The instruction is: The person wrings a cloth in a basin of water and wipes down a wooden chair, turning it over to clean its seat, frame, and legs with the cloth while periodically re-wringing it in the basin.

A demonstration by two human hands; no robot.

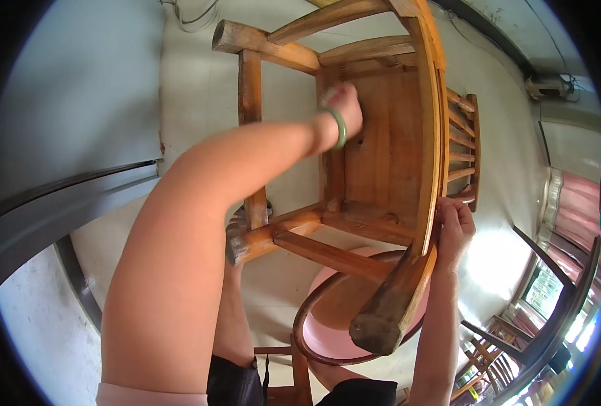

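Observation:
A wooden chair (382,155) is tipped on its side in front of me, with the underside of its seat and its legs facing me. My left hand (344,108), with a green bangle at the wrist, reaches in between the legs to the seat's underside. It is curled closed and blurred by motion; what it holds, if anything, I cannot make out. My right hand (455,227) is closed on the chair's right-hand edge, near the lower leg, its fingertips partly hidden behind the wood.
Below the chair stands a pink basin (317,333) with a brown rim and brownish liquid inside. A grey cabinet-like surface (77,88) is at the left. Dark table frames (551,271) and more wooden chairs (483,358) stand at the lower right.

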